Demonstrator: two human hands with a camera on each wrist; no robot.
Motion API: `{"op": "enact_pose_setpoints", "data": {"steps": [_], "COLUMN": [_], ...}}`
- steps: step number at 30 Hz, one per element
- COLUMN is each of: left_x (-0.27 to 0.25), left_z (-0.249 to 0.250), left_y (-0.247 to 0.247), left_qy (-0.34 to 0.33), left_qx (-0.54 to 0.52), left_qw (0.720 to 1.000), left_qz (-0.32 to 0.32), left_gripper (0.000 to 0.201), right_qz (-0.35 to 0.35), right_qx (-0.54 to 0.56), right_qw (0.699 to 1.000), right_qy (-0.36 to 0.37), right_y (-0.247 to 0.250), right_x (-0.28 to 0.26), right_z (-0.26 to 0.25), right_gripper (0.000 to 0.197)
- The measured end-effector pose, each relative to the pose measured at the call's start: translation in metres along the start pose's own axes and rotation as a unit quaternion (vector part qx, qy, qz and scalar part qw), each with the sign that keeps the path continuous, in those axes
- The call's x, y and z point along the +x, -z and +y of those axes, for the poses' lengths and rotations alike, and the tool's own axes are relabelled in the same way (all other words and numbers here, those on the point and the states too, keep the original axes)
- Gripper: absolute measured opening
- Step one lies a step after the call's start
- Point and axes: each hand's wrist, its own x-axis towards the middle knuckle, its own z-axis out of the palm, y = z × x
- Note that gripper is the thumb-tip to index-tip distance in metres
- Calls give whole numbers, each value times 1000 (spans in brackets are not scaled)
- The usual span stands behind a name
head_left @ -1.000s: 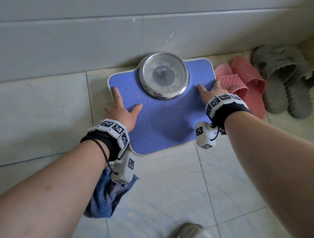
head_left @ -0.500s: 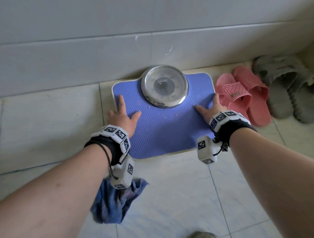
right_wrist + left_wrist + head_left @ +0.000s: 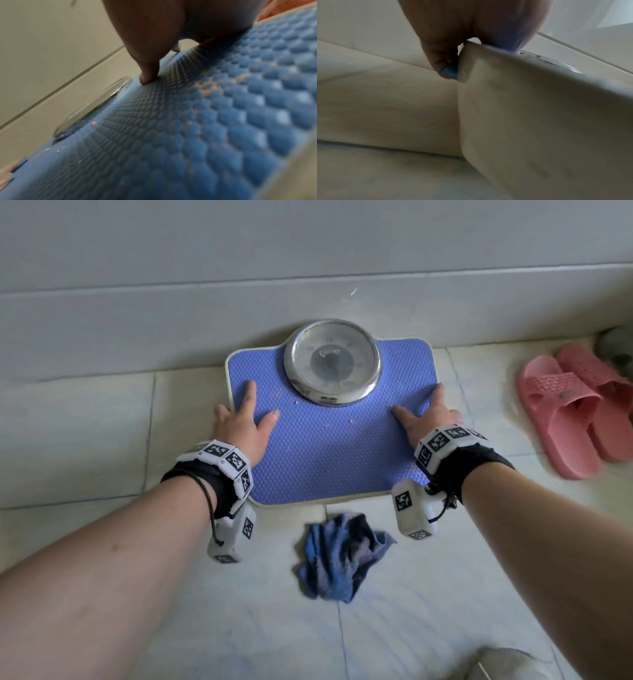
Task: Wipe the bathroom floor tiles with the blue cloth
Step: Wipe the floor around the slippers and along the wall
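Blue scale [image 3: 329, 440]: 2 hands grip its sides, left hand [image 3: 239, 428], right hand [image 3: 428, 419]. 1 blue cloth [image 3: 342, 559] lies just below it.

The scale [image 3: 329, 446] lies on the floor tiles [image 3: 428, 611], with its far edge against the wall [image 3: 171, 320]. The cloth [image 3: 339, 559] lies on the tiles just in front of the scale. The slippers [image 3: 575, 412] lie on the right of the scale, apart from it.
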Motion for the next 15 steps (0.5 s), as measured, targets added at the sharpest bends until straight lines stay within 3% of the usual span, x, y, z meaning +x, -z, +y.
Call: {"op": "enact_pose_setpoints", "data": {"steps": [7,15], "left_x": [9,26], "left_z": [-117,-227], "left_y": [79,132], "left_qy": [26,60], "left_qx": [34,48], "left_qw": [999,997], "left_qz": [15,25], "left_gripper": [69,69], "right_qz": [-18,-47], "right_qx": [2,7], "right_qw": [999,998], "right_qy": [31,44], "right_y": [-86,-177], "right_x": [-70,-129], "right_z": [-80,-145], "right_gripper": [92,89]}}
